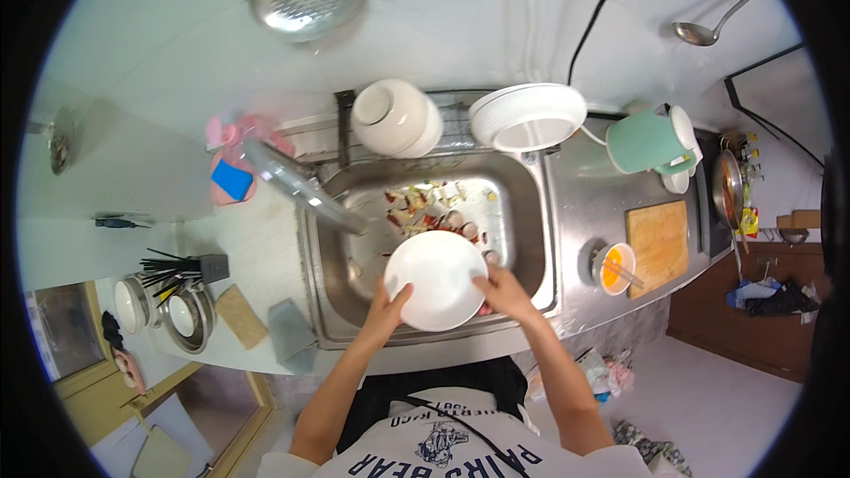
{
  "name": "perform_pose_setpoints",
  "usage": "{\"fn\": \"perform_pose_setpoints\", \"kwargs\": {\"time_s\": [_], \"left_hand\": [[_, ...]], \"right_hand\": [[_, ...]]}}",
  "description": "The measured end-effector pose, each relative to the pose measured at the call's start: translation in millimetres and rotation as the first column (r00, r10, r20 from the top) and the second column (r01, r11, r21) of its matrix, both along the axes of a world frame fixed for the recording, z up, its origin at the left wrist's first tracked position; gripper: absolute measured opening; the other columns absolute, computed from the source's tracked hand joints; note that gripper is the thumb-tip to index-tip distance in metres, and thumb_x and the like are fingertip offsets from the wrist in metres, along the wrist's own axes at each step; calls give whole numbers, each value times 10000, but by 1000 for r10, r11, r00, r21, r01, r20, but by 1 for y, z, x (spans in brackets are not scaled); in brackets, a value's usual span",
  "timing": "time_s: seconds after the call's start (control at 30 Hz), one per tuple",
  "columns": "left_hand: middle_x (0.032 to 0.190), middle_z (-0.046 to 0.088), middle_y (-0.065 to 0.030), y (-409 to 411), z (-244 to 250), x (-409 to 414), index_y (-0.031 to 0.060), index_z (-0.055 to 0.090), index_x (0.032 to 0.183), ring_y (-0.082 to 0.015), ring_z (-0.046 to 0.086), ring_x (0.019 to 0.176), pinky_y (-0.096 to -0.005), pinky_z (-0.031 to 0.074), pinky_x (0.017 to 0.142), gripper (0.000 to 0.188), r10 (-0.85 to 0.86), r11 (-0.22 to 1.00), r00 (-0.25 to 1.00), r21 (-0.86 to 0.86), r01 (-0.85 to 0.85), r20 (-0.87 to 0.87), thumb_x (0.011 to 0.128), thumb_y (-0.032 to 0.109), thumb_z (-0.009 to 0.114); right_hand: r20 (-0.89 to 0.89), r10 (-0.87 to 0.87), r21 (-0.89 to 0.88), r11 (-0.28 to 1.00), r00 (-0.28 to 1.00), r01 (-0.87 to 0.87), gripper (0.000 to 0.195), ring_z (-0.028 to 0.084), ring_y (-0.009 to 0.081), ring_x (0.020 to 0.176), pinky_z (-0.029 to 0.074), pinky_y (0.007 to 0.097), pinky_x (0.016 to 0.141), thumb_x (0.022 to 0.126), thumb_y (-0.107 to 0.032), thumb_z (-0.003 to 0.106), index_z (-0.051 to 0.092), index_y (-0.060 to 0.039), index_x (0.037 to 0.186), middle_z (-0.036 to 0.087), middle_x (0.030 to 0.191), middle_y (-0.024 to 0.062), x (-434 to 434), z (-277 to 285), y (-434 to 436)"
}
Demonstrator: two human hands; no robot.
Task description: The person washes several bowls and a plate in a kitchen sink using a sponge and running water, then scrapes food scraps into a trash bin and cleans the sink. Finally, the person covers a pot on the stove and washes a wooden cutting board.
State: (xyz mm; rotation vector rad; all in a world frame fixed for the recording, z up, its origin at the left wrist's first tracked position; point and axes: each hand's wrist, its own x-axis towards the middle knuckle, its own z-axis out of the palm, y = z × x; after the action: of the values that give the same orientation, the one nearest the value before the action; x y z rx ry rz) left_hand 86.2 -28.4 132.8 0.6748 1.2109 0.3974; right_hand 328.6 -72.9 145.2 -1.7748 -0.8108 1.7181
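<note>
Both of my hands grip a white bowl by its rim over the front part of a steel sink. My left hand is on its left side, thumb on the rim; my right hand is on its right side. Beyond the bowl, food scraps in red, white and green lie on the sink's bottom, with some round pieces among them. The faucet spout reaches over the sink from the left. What lies directly beneath the bowl is hidden.
Behind the sink, stacked bowls and white plates stand on a rack. To the right are a green electric kettle, a cutting board and a bowl of egg with chopsticks. Leftward are a blue sponge and a chopstick holder.
</note>
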Motion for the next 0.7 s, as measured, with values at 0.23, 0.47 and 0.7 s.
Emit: {"fn": "perform_pose_setpoints", "kwargs": {"time_s": [0.23,0.47,0.7], "left_hand": [[1257,482,-182,-22,-32,64,61,297,1379,-318,592,1046,-472,569,765,564,54,913,997,-407,-26,58,830,86,423],[1186,506,-176,-22,-10,102,45,294,1381,-272,599,985,-403,588,679,565,134,981,990,-133,-138,-37,835,107,426],[1194,509,-169,-26,1,104,20,323,1364,-249,553,1020,-365,534,768,541,141,981,980,-112,-157,-142,838,96,420]], "right_hand": [[-191,40,-426,897,981,-120,407,587,158,501,496,259,428,915,-316,546,535,71,1043,622,701,123,77,-18,-26],[668,-346,712,555,658,-431,593,523,348,994,447,400,844,686,-133,781,498,-6,1192,540,1083,181,133,98,85],[879,-99,447,506,466,-737,594,533,312,960,441,405,824,617,-104,796,505,-40,1132,544,989,122,163,156,199]]}}
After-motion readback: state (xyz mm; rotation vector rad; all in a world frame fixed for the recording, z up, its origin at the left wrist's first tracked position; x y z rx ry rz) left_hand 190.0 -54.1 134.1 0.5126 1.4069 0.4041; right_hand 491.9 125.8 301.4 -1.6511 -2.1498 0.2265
